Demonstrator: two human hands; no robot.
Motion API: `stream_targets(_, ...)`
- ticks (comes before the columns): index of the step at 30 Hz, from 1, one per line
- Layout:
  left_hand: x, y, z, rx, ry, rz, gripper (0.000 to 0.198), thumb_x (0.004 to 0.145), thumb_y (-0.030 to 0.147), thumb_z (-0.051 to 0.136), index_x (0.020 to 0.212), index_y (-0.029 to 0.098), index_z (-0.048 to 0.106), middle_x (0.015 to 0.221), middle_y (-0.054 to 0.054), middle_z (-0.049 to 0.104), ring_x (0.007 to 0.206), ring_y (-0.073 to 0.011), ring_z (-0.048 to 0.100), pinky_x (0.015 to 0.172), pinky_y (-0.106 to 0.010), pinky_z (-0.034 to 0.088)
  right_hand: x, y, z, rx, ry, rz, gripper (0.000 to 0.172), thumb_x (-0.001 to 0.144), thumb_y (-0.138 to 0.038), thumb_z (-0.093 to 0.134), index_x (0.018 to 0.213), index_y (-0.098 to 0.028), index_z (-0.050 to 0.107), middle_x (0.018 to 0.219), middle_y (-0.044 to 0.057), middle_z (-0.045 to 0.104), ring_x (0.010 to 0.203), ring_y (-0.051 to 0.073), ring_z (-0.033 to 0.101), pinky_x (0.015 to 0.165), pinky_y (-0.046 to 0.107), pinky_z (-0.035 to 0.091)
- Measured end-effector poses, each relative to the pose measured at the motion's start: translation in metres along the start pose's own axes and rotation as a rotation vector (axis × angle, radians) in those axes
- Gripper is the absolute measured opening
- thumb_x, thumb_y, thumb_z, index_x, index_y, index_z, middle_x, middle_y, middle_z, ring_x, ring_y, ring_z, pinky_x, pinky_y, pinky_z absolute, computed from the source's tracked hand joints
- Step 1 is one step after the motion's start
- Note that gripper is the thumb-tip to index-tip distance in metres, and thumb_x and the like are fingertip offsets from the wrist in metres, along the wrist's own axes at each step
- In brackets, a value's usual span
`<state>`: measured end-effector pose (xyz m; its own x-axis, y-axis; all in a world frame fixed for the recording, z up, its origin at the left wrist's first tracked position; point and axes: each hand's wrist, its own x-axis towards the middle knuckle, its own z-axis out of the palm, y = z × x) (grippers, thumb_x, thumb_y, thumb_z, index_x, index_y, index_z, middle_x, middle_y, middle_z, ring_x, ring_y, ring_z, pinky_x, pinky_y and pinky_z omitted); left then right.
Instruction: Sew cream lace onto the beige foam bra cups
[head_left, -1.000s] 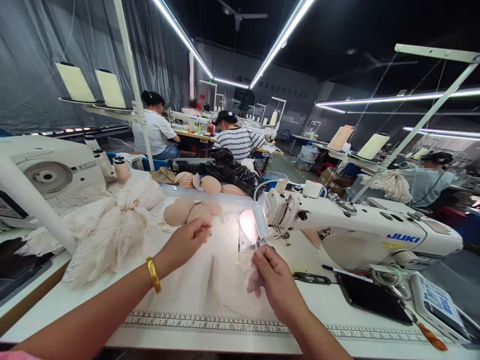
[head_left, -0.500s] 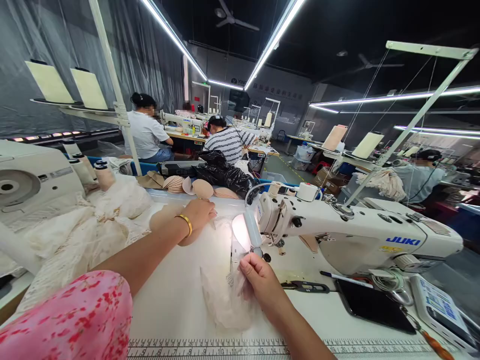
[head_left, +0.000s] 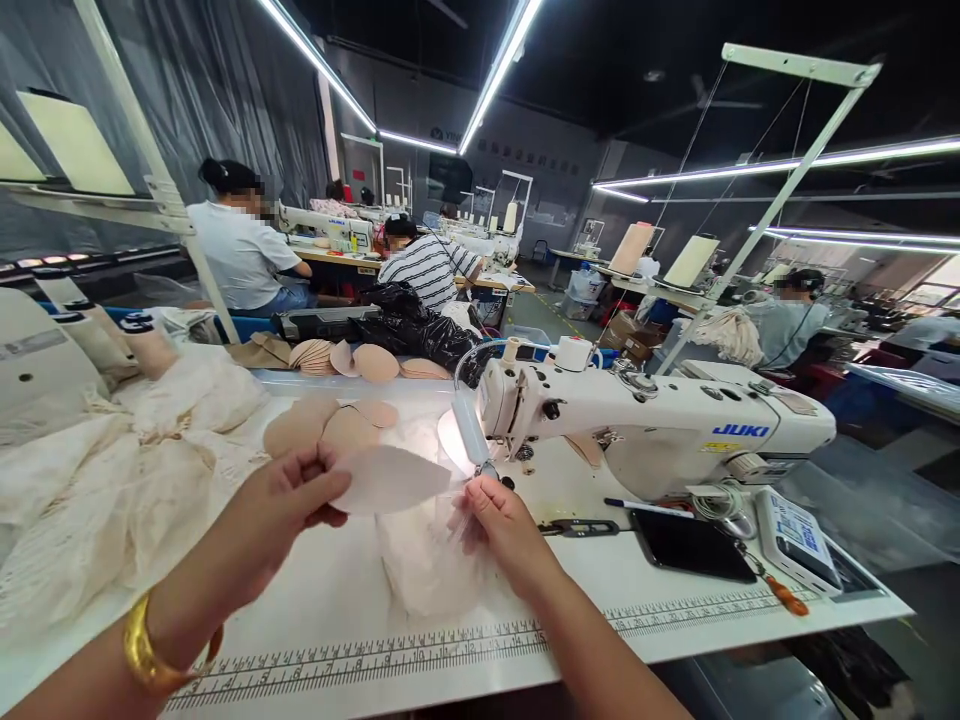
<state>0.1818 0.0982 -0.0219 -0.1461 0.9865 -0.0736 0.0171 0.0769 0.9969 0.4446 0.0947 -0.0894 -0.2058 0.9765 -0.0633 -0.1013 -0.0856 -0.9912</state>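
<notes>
My left hand (head_left: 289,505) grips a pale beige, pointed oval cup pad (head_left: 394,480) at its rounded end, thumb on top. The pad's tip points right and comes close to my right hand (head_left: 506,520). Between the thumb and fingers of that hand is a sheer cream fabric (head_left: 420,570), which lies in soft folds on the table below the lit lamp (head_left: 470,430). Just behind it stands the head of a white sewing machine (head_left: 517,400); its needle is hidden. More beige pads (head_left: 300,425) lie loose behind my left hand.
Cream lace garments (head_left: 172,470) are heaped at the left. Right of my hands lie thread snips (head_left: 577,527), a pen (head_left: 649,507) and a black phone (head_left: 694,545). A printed ruler (head_left: 360,660) runs along the front edge. Co-workers sit at machines beyond.
My left hand has come back from the pads behind, bringing one beige cup pad toward my right hand. My right hand keeps its pinch on the fabric. The view has shifted right.
</notes>
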Motion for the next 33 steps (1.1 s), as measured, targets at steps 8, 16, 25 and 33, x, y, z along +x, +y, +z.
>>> stream_targets(8,-0.067,-0.052,0.022,-0.02,-0.187,-0.149,0.046,0.073,0.058,0.083,0.076,0.023,0.054,0.077,0.002,0.056,0.076,-0.0175,0.056,0.073,-0.03,0.062,-0.024,-0.007,-0.002,-0.063,-0.057,-0.069,0.058,0.084,-0.077,0.074,0.091,-0.02,0.064,0.075,0.0,0.067,0.067,0.017,0.065,0.064,0.028,0.05)
stream_targets(16,-0.068,-0.042,0.022,0.779,-0.262,0.477,0.036,0.081,0.042,0.075,0.11,0.025,0.065,0.1,-0.007,0.074,0.086,-0.0297,0.071,0.071,-0.039,0.06,-0.048,-0.027,0.001,-0.371,-0.113,-0.126,0.012,0.095,-0.031,0.067,0.099,-0.022,0.073,0.079,-0.001,0.067,0.076,0.017,0.063,0.069,0.028,0.047)
stream_targets(25,-0.009,0.017,0.039,0.733,-0.908,0.342,0.011,0.078,0.027,0.062,0.087,0.024,0.057,0.076,0.005,0.062,0.069,-0.0182,0.062,0.058,-0.025,0.046,-0.069,-0.059,0.009,-0.753,-0.068,-0.587,0.015,0.103,-0.019,0.06,0.105,-0.025,0.074,0.096,0.002,0.077,0.087,0.02,0.07,0.078,0.03,0.051)
stream_targets(33,0.018,0.014,0.01,0.929,-0.294,1.301,0.022,0.089,0.008,0.046,0.073,0.023,0.049,0.064,0.002,0.055,0.058,-0.0181,0.046,0.058,-0.031,0.031,-0.02,-0.027,0.015,-0.778,0.193,-1.025,0.03,0.098,-0.003,0.049,0.111,-0.025,0.064,0.112,0.008,0.076,0.101,0.021,0.072,0.081,0.032,0.059)
